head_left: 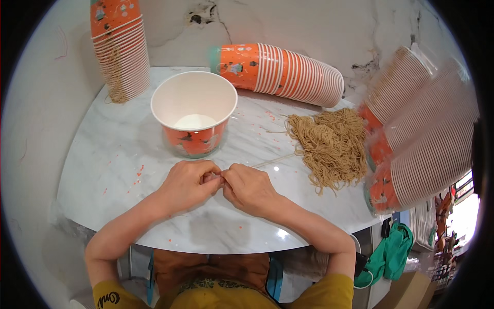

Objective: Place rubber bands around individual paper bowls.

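My left hand (191, 184) and my right hand (250, 188) meet over the table's middle, fingertips pinched together. A thin strand of tan string (274, 160) runs from behind my right hand toward a tangled pile of tan string (332, 144) on the right. Both pinches appear to be on this string; its end is hidden by the fingers. Just beyond my hands stands a large orange paper bucket (194, 140), upright, its white inside facing me, with nothing visible in it.
One stack of nested paper buckets (121, 62) stands back left, strings hanging down its side. Another stack (278, 72) lies along the back wall. Plastic-wrapped bucket stacks (429, 159) line the right side. Small orange bits dot the marble-patterned table (103, 180). A green bag (393, 252) is below right.
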`<state>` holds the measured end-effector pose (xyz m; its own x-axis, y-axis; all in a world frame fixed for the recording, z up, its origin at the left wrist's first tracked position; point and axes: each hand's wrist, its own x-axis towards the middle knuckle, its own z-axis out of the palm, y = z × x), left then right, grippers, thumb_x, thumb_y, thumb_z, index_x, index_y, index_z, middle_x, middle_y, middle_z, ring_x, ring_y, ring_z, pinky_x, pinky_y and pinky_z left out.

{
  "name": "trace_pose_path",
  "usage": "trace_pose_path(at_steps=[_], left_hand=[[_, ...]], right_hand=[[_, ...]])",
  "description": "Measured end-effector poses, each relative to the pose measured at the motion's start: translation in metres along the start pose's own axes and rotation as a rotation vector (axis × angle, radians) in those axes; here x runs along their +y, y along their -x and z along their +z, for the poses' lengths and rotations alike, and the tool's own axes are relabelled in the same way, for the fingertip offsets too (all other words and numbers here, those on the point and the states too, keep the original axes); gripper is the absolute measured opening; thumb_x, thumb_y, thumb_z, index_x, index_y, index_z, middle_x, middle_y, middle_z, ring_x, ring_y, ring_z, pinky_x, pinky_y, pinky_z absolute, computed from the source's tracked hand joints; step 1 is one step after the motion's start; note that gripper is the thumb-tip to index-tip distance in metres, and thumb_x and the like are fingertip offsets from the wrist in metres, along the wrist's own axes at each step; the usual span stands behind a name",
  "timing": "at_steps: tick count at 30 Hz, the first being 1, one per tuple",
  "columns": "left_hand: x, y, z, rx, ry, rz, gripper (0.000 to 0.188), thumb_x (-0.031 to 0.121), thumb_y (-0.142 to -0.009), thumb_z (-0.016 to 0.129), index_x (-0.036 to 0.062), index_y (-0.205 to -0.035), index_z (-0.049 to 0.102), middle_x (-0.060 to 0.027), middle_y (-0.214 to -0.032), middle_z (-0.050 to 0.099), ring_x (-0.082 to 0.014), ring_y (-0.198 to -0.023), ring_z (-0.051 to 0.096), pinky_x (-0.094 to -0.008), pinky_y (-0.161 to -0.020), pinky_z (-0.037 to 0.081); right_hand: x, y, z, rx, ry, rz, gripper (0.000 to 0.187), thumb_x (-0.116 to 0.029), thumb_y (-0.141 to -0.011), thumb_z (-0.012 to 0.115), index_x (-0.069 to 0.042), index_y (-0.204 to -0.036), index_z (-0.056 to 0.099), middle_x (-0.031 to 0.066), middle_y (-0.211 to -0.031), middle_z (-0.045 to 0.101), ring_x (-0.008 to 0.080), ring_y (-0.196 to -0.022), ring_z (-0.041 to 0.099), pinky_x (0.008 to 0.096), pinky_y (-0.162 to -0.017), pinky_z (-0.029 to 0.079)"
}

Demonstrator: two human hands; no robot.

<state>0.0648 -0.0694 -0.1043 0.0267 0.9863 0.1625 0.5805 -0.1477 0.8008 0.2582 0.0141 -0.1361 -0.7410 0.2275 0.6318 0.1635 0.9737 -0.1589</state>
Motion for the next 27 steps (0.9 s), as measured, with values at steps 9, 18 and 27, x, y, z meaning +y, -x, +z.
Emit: trace_pose_path(at_steps=[9, 18, 27], left_hand=[[-0.001, 0.016, -0.034, -0.046, -0.141, 0.144, 0.016, 0.016, -0.089, 0.068, 0.0012, -0.087, 0.071, -0.0130, -0.085, 0.068, -0.0336, -0.077, 0.066, -0.0438, -0.069, 0.050], [-0.011, 0.036, -0.071, -0.050, -0.133, -0.016, 0.009, 0.008, -0.085, 0.070, -0.0011, -0.087, 0.069, -0.0124, -0.082, 0.068, -0.0266, -0.071, 0.065, -0.0363, -0.065, 0.050], [-0.013, 0.039, -0.089, -0.018, 0.047, -0.097, 0.011, 0.008, -0.087, 0.070, -0.0022, -0.086, 0.067, -0.0086, -0.074, 0.064, -0.0145, -0.066, 0.057, -0.0302, -0.063, 0.047]], right_hand=[[-0.015, -0.013, 0.001, 0.003, -0.169, -0.006, 0.017, -0.007, -0.087, 0.071, -0.004, -0.098, 0.059, 0.0100, -0.080, 0.055, 0.0284, -0.069, 0.061, 0.0401, -0.057, 0.049], [-0.050, -0.045, 0.023, -0.065, -0.221, 0.042, 0.009, -0.010, -0.091, 0.068, -0.005, -0.094, 0.062, 0.0116, -0.078, 0.063, 0.0316, -0.064, 0.065, 0.0421, -0.052, 0.049], [-0.035, -0.053, 0.006, 0.096, -0.294, 0.315, 0.008, -0.008, -0.083, 0.066, -0.004, -0.086, 0.060, 0.0120, -0.083, 0.065, 0.0341, -0.075, 0.065, 0.0460, -0.062, 0.049]])
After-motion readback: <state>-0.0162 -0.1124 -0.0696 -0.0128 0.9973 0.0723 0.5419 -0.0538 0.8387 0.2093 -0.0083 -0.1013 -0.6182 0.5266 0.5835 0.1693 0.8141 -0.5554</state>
